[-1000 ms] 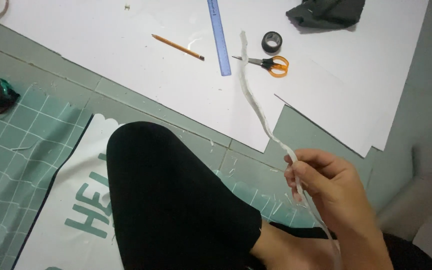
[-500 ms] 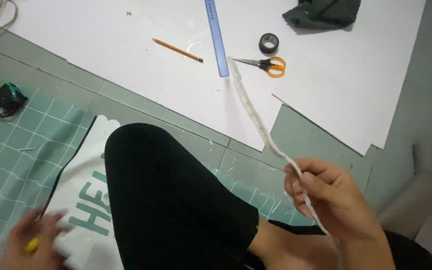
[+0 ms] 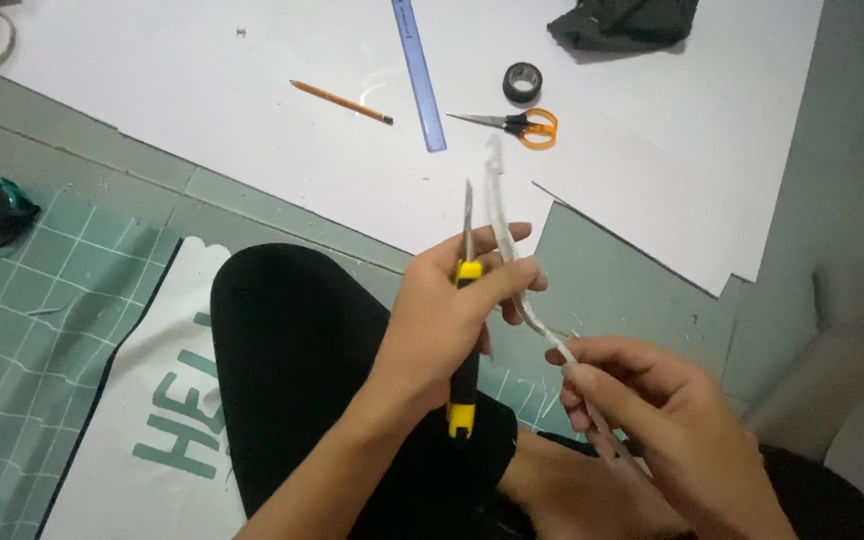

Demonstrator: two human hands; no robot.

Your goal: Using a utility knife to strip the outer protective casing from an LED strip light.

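The left hand (image 3: 447, 320) grips a yellow-and-black utility knife (image 3: 465, 340) blade-up beside the white strip (image 3: 500, 225), whose lower end the right hand (image 3: 652, 410) pinches at four o'clock.

Matt paper strip (image 3: 500, 215); plastic knife (image 3: 465, 350) w/ metal blade.

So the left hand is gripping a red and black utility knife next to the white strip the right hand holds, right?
Not quite: in the head view the utility knife in the left hand is yellow and black, not red. It is beside the white strip held by the right hand.
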